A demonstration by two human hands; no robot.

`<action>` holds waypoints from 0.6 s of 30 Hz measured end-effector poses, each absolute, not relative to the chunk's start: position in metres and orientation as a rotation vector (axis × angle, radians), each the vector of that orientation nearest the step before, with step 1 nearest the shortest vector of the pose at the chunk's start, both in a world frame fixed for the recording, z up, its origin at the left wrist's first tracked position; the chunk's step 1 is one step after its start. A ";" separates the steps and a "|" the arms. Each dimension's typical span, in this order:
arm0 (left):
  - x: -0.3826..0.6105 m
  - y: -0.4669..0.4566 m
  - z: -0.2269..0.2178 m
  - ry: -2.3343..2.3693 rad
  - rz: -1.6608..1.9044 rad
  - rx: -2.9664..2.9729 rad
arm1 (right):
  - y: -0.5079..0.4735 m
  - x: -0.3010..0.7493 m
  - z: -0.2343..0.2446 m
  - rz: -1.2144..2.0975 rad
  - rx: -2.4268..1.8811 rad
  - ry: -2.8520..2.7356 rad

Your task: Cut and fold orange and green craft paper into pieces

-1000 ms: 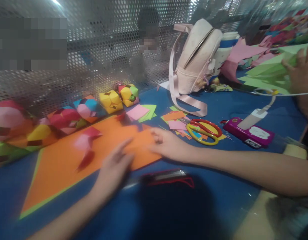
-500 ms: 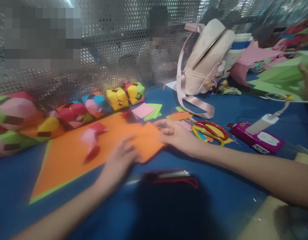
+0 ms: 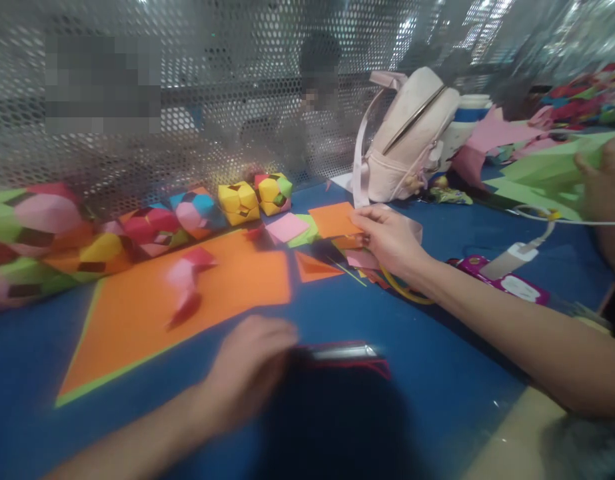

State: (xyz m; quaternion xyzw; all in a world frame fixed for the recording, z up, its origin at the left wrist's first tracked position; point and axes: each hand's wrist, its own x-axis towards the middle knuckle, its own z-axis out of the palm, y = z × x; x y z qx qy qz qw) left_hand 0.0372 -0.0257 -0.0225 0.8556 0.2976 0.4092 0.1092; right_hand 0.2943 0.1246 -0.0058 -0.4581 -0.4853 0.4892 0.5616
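Observation:
My right hand [image 3: 394, 243] pinches a small orange paper square [image 3: 331, 220] by its right edge, over a pile of paper scraps [image 3: 360, 259]. Motion smears my left hand [image 3: 254, 363], which is low over the blue table at the left end of a dark, slim object with a red cord [image 3: 344, 352]; whether its fingers touch that object I cannot tell. Beyond it lies a large orange paper sheet [image 3: 132, 313] with a green edge under it. On that sheet rests a folded pink and red paper piece [image 3: 184, 283]. A loose orange folded scrap [image 3: 314, 268] lies between the sheet and my right hand.
Folded paper balls [image 3: 37, 227] line the perforated metal panel [image 3: 227, 100]. Scissors with a yellow handle [image 3: 404, 290] lie partly under my right arm. Further right are a purple power strip [image 3: 522, 288], a pale backpack [image 3: 407, 147] and another person's hand [image 3: 604, 170] at green paper [image 3: 542, 173].
My right hand has moved right and away with the orange square. My left hand has come off the orange paper and shifted nearer, to the dark slim object. A loose orange scrap now shows.

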 end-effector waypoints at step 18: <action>0.042 -0.025 -0.023 0.701 0.977 2.844 | 0.208 0.228 0.016 0.593 -1.389 -2.263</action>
